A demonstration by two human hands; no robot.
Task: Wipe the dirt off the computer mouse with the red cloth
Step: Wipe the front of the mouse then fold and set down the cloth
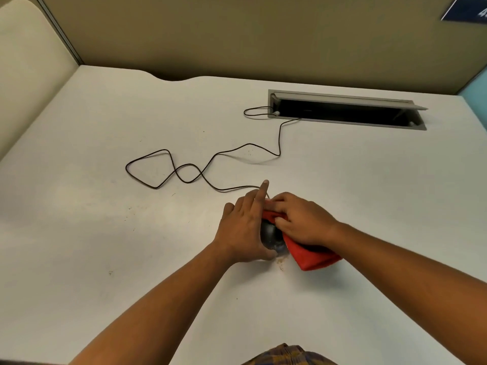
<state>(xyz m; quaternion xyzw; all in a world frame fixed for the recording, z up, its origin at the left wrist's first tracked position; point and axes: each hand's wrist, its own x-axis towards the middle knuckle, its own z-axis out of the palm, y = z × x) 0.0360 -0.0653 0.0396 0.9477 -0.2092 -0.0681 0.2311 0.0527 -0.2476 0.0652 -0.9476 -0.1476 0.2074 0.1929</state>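
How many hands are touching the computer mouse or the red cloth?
2: the left hand steadies the mouse from its left; the right hand presses the red cloth on it.

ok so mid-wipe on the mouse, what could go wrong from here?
1. Crumbs of dirt sit on the desk right beside the mouse; the hanging corner of the red cloth could drag them back on.
2. The left hand only steadies one side; a hard push by the right hand might slide the mouse.
3. The looped cable could snag if it shifts.
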